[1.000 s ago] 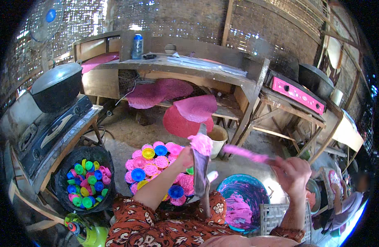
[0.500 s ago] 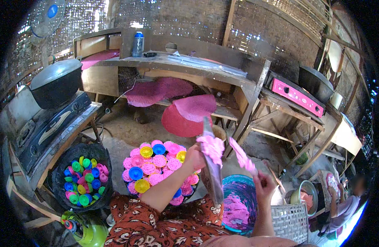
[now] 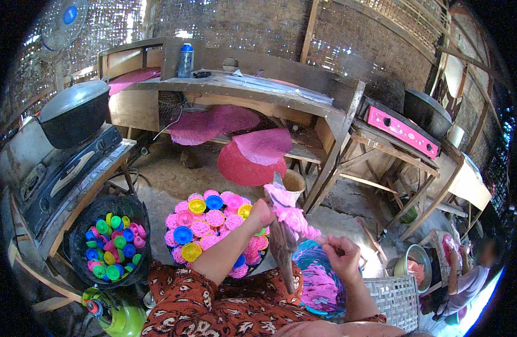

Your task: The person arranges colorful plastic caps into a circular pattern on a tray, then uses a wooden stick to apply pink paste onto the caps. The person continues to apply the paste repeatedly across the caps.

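My left hand (image 3: 260,214) grips the top of a long upright blade-like tool (image 3: 282,247) with pink shredded strips (image 3: 292,213) draped over its upper end. My right hand (image 3: 341,253) pinches the lower end of those pink strips beside the tool. Below my right hand sits a blue bowl (image 3: 306,259) holding pink shreds (image 3: 320,283). Under my left forearm a dark basket (image 3: 169,251) is filled with pink moulded pieces and coloured round cups (image 3: 197,224).
A black basket (image 3: 84,224) of coloured cups stands at left beside a stove with a lidded wok (image 3: 73,112). Pink round sheets (image 3: 253,154) lie under a wooden table (image 3: 241,90). A woven basket (image 3: 399,300) and a seated person (image 3: 466,275) are at right.
My right hand has drawn in from the far right to just beside the tool, and the pink strip has shortened and gathered at the tool's top. My left hand stays on the tool.
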Available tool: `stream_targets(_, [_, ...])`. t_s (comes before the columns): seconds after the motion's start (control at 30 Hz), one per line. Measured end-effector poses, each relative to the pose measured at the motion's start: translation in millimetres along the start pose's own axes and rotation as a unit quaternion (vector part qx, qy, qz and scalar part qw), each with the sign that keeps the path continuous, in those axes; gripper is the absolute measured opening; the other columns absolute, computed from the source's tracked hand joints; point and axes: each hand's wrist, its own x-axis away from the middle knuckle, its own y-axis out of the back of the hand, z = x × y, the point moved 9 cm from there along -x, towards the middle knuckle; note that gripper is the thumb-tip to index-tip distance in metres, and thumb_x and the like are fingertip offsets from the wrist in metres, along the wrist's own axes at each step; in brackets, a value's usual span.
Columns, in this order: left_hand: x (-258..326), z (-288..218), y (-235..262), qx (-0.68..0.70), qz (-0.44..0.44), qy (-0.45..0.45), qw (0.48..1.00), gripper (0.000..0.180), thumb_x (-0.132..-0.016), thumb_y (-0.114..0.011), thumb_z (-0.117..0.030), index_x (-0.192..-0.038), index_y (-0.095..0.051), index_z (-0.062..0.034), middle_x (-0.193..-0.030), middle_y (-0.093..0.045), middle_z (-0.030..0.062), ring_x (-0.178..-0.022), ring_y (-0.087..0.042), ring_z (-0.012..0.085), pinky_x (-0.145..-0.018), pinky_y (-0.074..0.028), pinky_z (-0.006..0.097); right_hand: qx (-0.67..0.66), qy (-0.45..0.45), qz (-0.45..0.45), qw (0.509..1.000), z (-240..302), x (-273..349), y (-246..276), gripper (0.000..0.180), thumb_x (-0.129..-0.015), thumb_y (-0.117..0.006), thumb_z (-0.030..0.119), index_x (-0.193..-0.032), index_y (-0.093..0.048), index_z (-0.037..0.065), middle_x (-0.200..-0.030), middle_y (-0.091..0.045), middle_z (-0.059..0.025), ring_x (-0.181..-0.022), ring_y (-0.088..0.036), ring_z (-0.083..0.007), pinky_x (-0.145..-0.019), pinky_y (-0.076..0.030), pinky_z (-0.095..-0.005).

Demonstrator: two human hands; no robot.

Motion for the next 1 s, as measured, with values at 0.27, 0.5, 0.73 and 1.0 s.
stream_targets(0.27, [47.2,-105.6,-42.6,0.061,0.151,-0.137,0.977,0.038,-0.078,-0.058,-0.028,-0.104,-0.059,0.0002,-0.1,-0.065,0.0109,-0.082,-0.061,0.0216,-0.077,-0.048,0.036,0.221,0.07,-0.093,0.968,3.3,-26.7,19.0,0.015,-0.071,-0.071,0.012,-0.084,-0.065,0.005,-0.063,-0.06,-0.0087,-0.054,-0.059,-0.0238,-0.05,-0.046,-0.0336])
stream_targets(0.5, [9.4,-40.0,-24.8,-0.155,0.096,-0.134,0.974,0.029,-0.079,-0.06,-0.029,-0.095,-0.064,-0.004,-0.092,-0.065,0.0054,-0.079,-0.061,0.0157,-0.069,-0.049,0.033,0.054,0.1,0.003,0.994,2.9,5.1,-7.1,0.015,-0.07,-0.073,0.01,-0.081,-0.064,0.003,-0.064,-0.062,-0.0083,-0.052,-0.059,-0.0172,-0.045,-0.045,-0.0288])
stream_targets(0.73, [51.3,-118.3,38.2,0.22,0.135,-0.111,0.96,0.032,-0.066,-0.074,-0.003,-0.092,-0.056,-0.005,-0.08,-0.056,0.0031,-0.075,-0.06,0.0173,-0.067,-0.053,0.036,0.064,-0.292,0.004,0.954,-72.7,49.2,58.9,0.022,-0.077,-0.07,0.018,-0.089,-0.066,-0.001,-0.064,-0.061,-0.0053,-0.057,-0.055,-0.0106,-0.056,-0.043,-0.0235])
stream_targets(1.0, [96.8,-173.0,55.7,0.494,0.267,-0.253,0.788,0.03,-0.063,-0.076,-0.017,-0.079,-0.053,-0.0068,-0.086,-0.048,0.003,-0.08,-0.058,0.0239,-0.068,-0.049,0.038,-0.313,-0.288,0.139,0.894,-56.7,86.3,-68.4,0.09,-0.074,-0.046,0.072,-0.126,-0.045,-0.002,-0.125,-0.048,-0.0194,-0.115,-0.046,-0.0315,-0.096,-0.036,-0.0433])
